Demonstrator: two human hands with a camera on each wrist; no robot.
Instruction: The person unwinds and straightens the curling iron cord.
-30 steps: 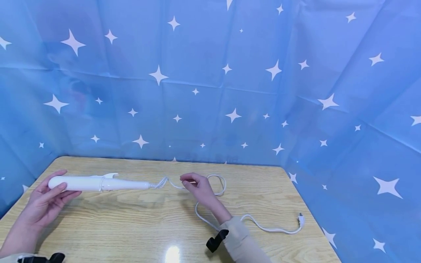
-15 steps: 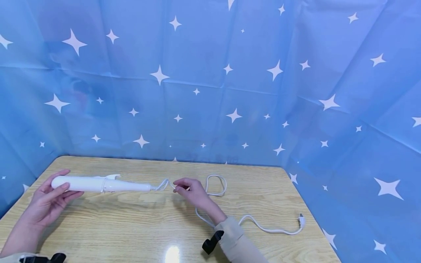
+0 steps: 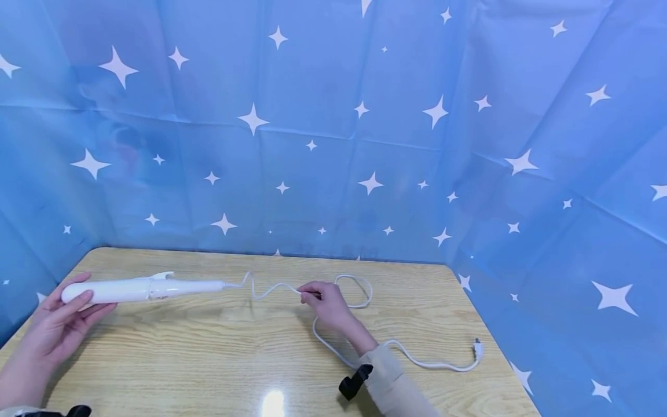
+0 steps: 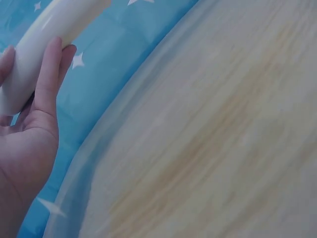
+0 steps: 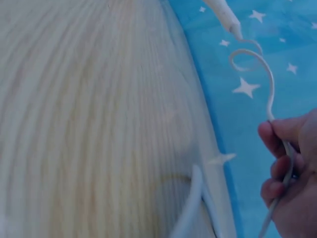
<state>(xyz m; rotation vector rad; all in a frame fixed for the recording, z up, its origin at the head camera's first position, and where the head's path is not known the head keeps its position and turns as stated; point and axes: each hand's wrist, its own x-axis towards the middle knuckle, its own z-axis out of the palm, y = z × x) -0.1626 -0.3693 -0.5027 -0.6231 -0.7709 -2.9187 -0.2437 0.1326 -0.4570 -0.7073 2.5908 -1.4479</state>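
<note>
A white curling iron (image 3: 130, 289) is held level above the table at the left of the head view, its clip lever on top. My left hand (image 3: 54, 327) grips its thick rounded end between thumb and fingers; the left wrist view shows the fingers (image 4: 48, 74) along the barrel. From the handle's right end runs a thin white power cord (image 3: 273, 288), wavy and partly off the table. My right hand (image 3: 330, 307) pinches this cord; in the right wrist view, the cord (image 5: 271, 89) passes between thumb and fingers and through the curled hand.
The rest of the cord lies looped on the wooden table (image 3: 208, 359), behind and under the right forearm. Its plug (image 3: 477, 349) rests near the right edge. A blue curtain (image 3: 333, 127) with white stars hangs behind and beside the table.
My right hand moved left, took hold of the cord, then drew it right. The bunched cord by the handle has stretched into loose waves. My left hand and the curling iron shifted slightly left.
</note>
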